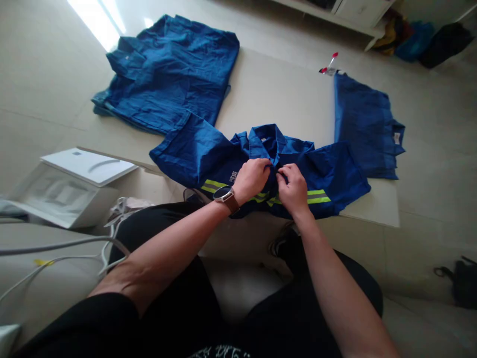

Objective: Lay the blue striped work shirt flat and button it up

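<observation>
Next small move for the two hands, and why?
Probably draw the front together just below the collar: the left hand and right hand pinch either side there on the striped blue shirt, whose collar gapes. Any button is hidden.

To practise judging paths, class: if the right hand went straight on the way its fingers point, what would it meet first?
Likely the collar of the striped blue shirt. The right hand is at the shirt's front, just below it in the picture, though depth is unclear.
</observation>
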Available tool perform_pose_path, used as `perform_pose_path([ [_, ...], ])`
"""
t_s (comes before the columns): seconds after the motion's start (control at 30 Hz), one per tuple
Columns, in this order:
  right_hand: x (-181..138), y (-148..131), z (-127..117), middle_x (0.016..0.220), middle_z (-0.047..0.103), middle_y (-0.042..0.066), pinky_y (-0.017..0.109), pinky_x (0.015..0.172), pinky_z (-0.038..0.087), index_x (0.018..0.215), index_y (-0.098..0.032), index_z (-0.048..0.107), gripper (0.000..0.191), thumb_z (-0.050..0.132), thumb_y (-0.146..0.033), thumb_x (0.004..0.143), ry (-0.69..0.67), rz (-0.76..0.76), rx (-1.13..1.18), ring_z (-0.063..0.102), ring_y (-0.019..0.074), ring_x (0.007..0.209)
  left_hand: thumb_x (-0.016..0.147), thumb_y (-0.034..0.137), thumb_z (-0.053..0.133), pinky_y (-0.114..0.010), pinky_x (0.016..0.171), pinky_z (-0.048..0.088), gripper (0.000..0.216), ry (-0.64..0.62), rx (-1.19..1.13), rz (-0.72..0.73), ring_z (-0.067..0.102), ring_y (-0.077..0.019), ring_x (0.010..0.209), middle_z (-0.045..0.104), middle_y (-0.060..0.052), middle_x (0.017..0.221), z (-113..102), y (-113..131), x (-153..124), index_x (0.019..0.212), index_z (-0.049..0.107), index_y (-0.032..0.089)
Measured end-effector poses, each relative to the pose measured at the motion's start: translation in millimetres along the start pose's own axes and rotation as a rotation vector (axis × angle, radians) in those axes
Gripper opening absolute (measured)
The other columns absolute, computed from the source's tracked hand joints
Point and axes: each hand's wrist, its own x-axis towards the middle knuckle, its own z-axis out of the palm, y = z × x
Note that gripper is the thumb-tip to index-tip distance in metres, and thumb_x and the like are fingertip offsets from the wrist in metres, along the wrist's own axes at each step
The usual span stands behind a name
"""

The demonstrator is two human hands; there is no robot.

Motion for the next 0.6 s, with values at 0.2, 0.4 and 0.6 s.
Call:
perform_pose_path([
  [0.2,3.0,2.7,-13.5,0.101,0.066,0.008,0.04,0.084,0.047,0.088,-0.025,0.064,0.013,0.052,-0.021,0.093,-0.014,0.011,-0.026,0.061,0.028,0.098,0.101,0.023,0.044,-0.031,0.101,0.051,0.037,-0.037,-0.001,0.039,0.069,-0.0227,0.115,0.076,-0.006,0.123,-5.7,1.6,-1.3,0.123,0.074,0.028],
  [0.4,4.2,4.3,-12.1,0.09,0.065,0.006,0.036,0.08,0.044,0.084,-0.024,0.062,0.013,0.052,-0.023,0.093,0.044,0.09,-0.043,0.059,0.0246,0.087,0.099,0.018,0.044,-0.031,0.1,0.051,0.036,-0.047,-0.012,0.148,0.071,-0.0218,0.11,0.078,-0.008,0.115,-1.1,0.4,-1.1,0.111,0.077,0.024],
  [0.6,6.2,2.5,-7.2,0.083,0.062,0.004,0.032,0.078,0.042,0.079,-0.023,0.057,0.016,0.051,-0.028,0.093,0.043,0.109,-0.046,0.057,0.0208,0.082,0.095,0.017,0.047,-0.029,0.089,0.052,0.032,-0.038,-0.048,0.251,0.074,-0.0226,0.101,0.079,-0.01,0.105,6.6,-7.2,1.7,0.1,0.078,0.02],
])
